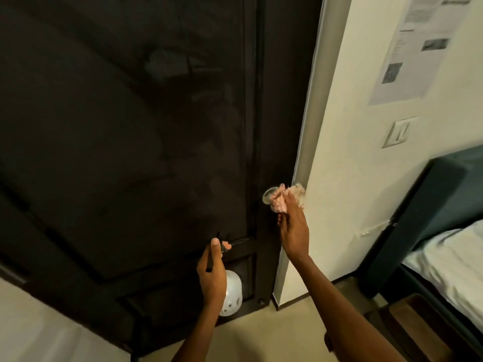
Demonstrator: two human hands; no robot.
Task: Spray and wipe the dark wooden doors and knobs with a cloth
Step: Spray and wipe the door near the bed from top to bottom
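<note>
A tall dark wooden door (136,131) fills the left and middle of the view. Its round silver knob (269,195) sits near the door's right edge. My right hand (292,228) holds a crumpled pink cloth (279,202) against the knob, partly covering it. Lower and to the left, my left hand (213,273) grips the black trigger head of a white spray bottle (232,296), whose body hangs below the hand in front of the door's lower panel.
A cream wall (352,165) stands right of the door frame, with a light switch (398,131) and a printed notice (418,48). A bed with a dark headboard (418,212) and a light sheet is at the right. The floor is beige.
</note>
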